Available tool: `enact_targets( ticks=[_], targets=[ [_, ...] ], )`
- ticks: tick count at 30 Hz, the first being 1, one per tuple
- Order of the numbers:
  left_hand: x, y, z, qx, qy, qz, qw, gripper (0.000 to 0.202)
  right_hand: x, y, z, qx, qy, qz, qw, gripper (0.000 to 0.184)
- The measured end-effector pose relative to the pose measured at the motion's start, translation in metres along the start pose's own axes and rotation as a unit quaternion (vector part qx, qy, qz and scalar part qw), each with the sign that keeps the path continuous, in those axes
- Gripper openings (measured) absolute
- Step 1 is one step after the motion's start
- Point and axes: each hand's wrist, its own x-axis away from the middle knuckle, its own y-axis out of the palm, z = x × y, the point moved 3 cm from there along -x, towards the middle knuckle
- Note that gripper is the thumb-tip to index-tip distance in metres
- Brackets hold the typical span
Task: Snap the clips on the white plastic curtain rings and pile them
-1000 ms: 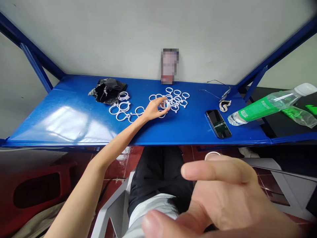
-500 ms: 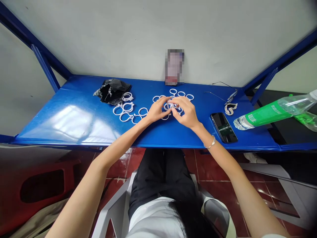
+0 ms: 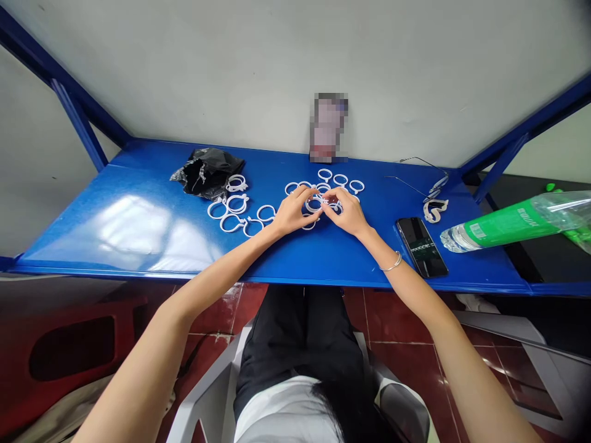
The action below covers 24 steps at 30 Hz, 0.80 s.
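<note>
A white ring [image 3: 314,211] is pinched by the left hand [image 3: 290,213], just beside the right hand [image 3: 348,213], whose own grip cannot be told. Around both, more rings [image 3: 340,185] are partly hidden by fingers; well to the right, a bottle [image 3: 512,221] is cut off.

Glare [image 3: 133,224] whitens the desk [image 3: 318,261] at left; the floor [image 3: 392,320] looks dimmer; coarse pixelation masks an upright panel [image 3: 329,123].
</note>
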Motion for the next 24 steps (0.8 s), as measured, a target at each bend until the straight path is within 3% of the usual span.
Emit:
enact_targets(
  ticks=[10, 24],
  targets=[
    [0.0018, -0.0018, -0.0002, -0.03, 0.055, 0.016, 0.998, 0.031, 0.0031, -0.0058, -0.0072, 0.082, -0.074, -0.016, 0.994, 0.014],
    [0.0021, -0.003, 0.0001, -0.006, 0.056, 0.026, 0.998, 0.031, 0.005, -0.0076, -0.0067, 0.079, -0.073, -0.022, 0.994, 0.021]
  ],
)
